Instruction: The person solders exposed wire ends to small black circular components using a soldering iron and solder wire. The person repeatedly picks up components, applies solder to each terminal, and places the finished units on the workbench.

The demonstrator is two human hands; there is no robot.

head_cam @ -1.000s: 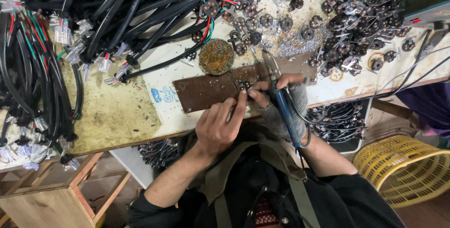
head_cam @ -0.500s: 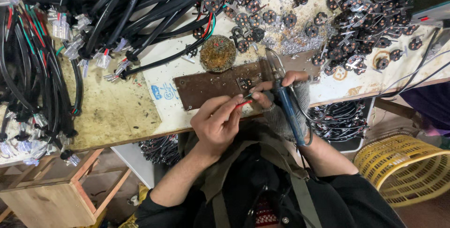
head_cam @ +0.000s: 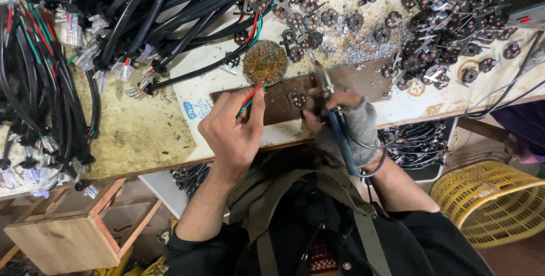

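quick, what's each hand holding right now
Left hand: closed on thin red and green wires, pinched over the brown board.
Right hand: closed around a blue-handled soldering iron, tip pointing at the board.

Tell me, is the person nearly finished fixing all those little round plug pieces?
Hard to say how many are done: a big heap of round black plug pieces lies on the table. In hand: the left hand holds thin red and green wires, the right hand a blue-handled soldering iron over one piece on the brown board. Left: many black cables are piled nearby.
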